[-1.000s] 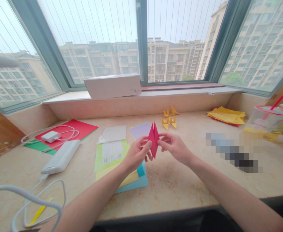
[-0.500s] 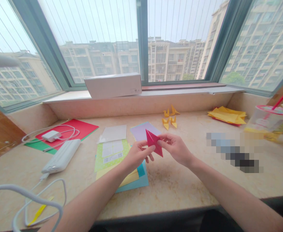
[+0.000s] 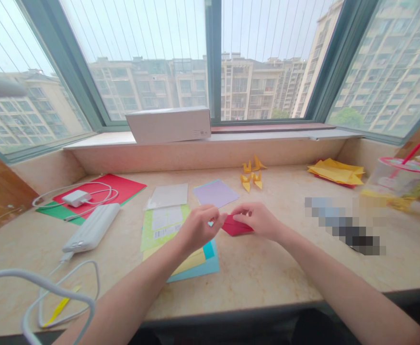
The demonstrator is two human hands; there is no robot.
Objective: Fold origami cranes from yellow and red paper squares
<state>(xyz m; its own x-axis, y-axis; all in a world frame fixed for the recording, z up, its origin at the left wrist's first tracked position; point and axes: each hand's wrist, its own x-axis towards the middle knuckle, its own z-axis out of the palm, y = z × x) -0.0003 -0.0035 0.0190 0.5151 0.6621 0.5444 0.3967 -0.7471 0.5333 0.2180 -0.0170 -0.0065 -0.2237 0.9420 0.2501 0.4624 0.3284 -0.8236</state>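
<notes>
A dark red sheet of origami paper (image 3: 237,229), folded into a diamond-like shape, lies low over the stone counter in front of me. My left hand (image 3: 203,226) is closed, its thumb and forefinger pinched at the paper's left corner. My right hand (image 3: 258,219) is curled over the paper's right side with fingertips and thumb on it, hiding part of that side. Beyond my hands stand several small yellow folded paper cranes (image 3: 252,175). A lilac paper sheet (image 3: 216,192) lies flat just past my left hand.
Light green packaging (image 3: 147,235) and a blue sheet (image 3: 210,266) lie under my left forearm. Leftward are a white power bank (image 3: 93,227), a charger (image 3: 76,197) and red paper (image 3: 125,187). Yellow paper (image 3: 335,171) and a plastic cup (image 3: 398,179) stand right; a white box (image 3: 168,125) sits behind.
The red paper has come down from a raised, upright pose to lie nearly flat near the counter. Both hands went down with it, and the left fingers have curled in at its corner.
</notes>
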